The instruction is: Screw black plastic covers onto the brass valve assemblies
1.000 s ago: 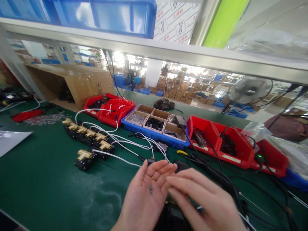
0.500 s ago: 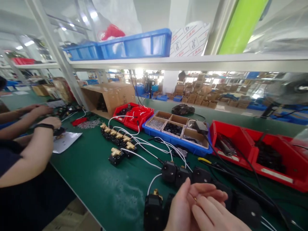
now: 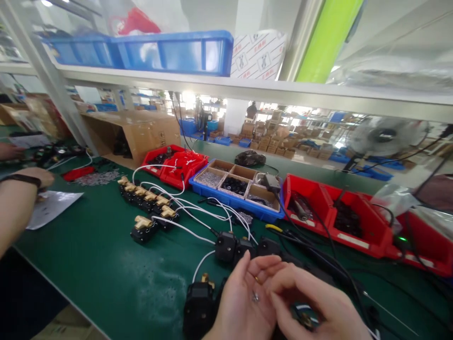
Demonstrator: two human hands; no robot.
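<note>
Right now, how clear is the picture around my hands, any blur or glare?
Head view: the left hand and the tiny screws on its palm are fairly sharp; the right hand is slightly soft. Windows behind the shelf are blown out; the edges bend.

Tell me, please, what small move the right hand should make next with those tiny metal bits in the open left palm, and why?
Probably pinch one small screw off the left hand. The palm lies open and upturned with the tiny metal pieces loose on it, and the right hand already has its fingertips curled just beside them, over a black valve body on the green mat.
</note>
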